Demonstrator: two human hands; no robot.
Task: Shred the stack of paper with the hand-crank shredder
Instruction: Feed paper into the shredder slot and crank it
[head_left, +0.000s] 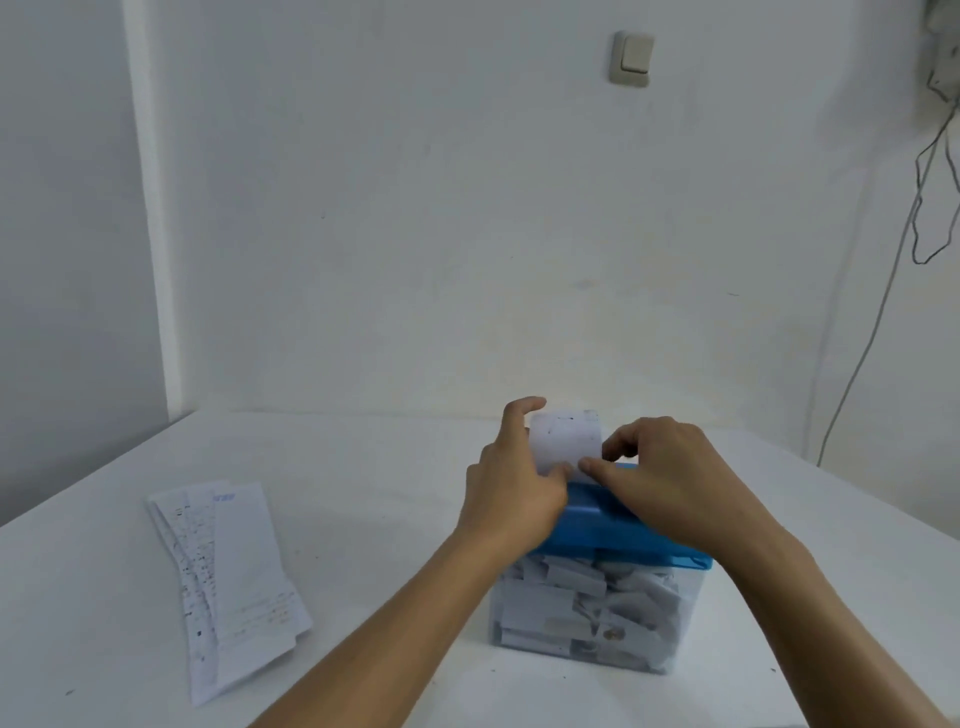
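Observation:
A hand-crank shredder with a blue top (608, 525) stands on a clear bin (592, 613) full of white shreds. A slip of paper (565, 439) stands upright at the top of the blue lid. My left hand (511, 480) grips its left edge, thumb in front and fingers behind. My right hand (660, 470) pinches its lower right edge. The crank is hidden behind my right hand and arm. A fanned stack of printed paper slips (228, 582) lies flat on the table to the left.
The white table (363, 519) runs back to a white wall. A light switch (631, 58) sits high on the wall. Cables (930, 182) hang down at the far right.

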